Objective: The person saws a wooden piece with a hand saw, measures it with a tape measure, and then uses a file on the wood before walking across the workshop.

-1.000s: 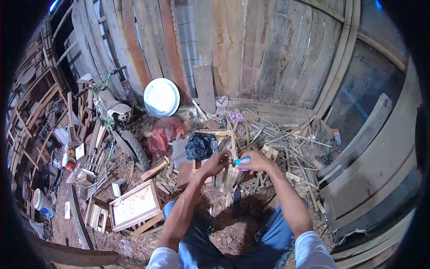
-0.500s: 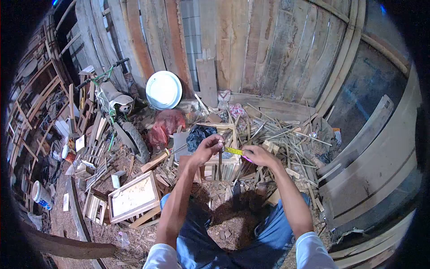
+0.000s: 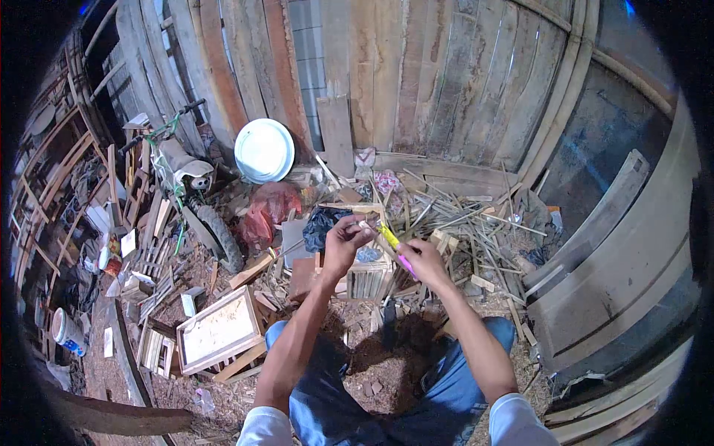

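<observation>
My left hand (image 3: 351,236) is closed, thumb and fingers pinching the end of what looks like a thin wooden strip (image 3: 385,236), slightly blurred. My right hand (image 3: 422,262) is wrapped round a yellow and pink measuring tape (image 3: 388,233). The tape's yellow length runs up and left along the strip, and the pink part shows beside my right fingers. Both hands are held close together above a small slatted wooden box (image 3: 364,284). A crumpled black plastic bag (image 3: 323,227) lies just beyond my left hand.
Thin sticks (image 3: 468,227) are piled behind and right of my hands. A framed board (image 3: 218,331) lies at left near a small bike (image 3: 197,186). A white round lid (image 3: 265,151) leans by the plank wall (image 3: 416,82). Large curved panels (image 3: 610,297) stand at right.
The strip that hung down from my left hand now tilts across toward my right hand. The tape has turned from nearly level to a steeper slant. The whole view has shifted slightly.
</observation>
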Tool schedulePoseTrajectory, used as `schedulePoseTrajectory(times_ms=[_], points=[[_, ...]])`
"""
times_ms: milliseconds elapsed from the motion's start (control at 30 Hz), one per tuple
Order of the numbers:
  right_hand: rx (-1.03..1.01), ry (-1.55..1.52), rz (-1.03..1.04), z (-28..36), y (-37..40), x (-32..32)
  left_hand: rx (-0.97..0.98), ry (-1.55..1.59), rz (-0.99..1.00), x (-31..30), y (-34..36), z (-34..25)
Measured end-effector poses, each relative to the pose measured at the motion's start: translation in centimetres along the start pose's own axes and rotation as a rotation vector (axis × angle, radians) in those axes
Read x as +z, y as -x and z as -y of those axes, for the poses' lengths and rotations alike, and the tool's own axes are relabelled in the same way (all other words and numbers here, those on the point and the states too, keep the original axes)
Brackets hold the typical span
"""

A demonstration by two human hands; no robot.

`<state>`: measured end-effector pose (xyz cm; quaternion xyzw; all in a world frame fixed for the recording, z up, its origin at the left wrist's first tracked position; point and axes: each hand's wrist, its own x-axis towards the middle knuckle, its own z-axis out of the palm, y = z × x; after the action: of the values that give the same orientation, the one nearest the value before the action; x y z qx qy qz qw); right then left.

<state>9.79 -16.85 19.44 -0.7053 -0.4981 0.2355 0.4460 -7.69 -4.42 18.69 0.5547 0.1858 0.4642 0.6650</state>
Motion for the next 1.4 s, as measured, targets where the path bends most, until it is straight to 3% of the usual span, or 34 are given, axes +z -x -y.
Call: schedulePoseTrajectory(times_ms=[33,200,267,433,600,733,800,900,1067,1267,1333,1400], points=[[-0.024,-0.040,-0.016,-2.0,-1.0,1.3,-0.006,-0.043,0.024,-0.1,0.0,0.1],[0.094,-0.005,0.088,-0.2,-1.3,1.6,-0.036,-0.072,0.004,0.6,0.2,-0.2],[0.142,0.002,0.085,0.4,-1.3,1.9,-0.031,-0.240,-0.010,0.6,0.4,0.2],[0.166,-0.002,0.066,1.6,-1.2,2.3,0.013,-0.149,-0.036,0.2,0.1,0.7],[-0.086,0.033,-0.284,0.4,-1.1,3.8,0.013,-0.052,-0.009,0.2,0.2,0.2],[-0.055,0.041,-0.199,0.1,-1.5,3.7,0.008,0.061,-0.001,-0.1,0.4,0.2],[0.060,0.051,-0.065,1.8,-1.0,2.7,-0.005,0.063,0.004,-0.1,0.5,-0.1],[0.064,0.129,-0.059,2.4,-0.8,2.2,-0.094,0.132,-0.037,0.1,0.7,-0.6],[0.018,0.173,-0.117,1.7,-0.9,2.6,-0.164,-0.181,0.043,-1.0,0.6,0.3],[-0.034,0.180,-0.140,1.9,-1.5,1.5,-0.195,-0.161,-0.039,-2.7,-0.1,-0.6],[-0.029,0.153,-0.142,2.5,-1.2,-0.2,-0.090,-0.051,-0.090,-4.0,-0.4,-1.1],[-0.067,0.191,-0.097,1.8,-1.4,-1.5,-0.104,-0.015,-0.117,-4.5,-0.4,-1.7]])
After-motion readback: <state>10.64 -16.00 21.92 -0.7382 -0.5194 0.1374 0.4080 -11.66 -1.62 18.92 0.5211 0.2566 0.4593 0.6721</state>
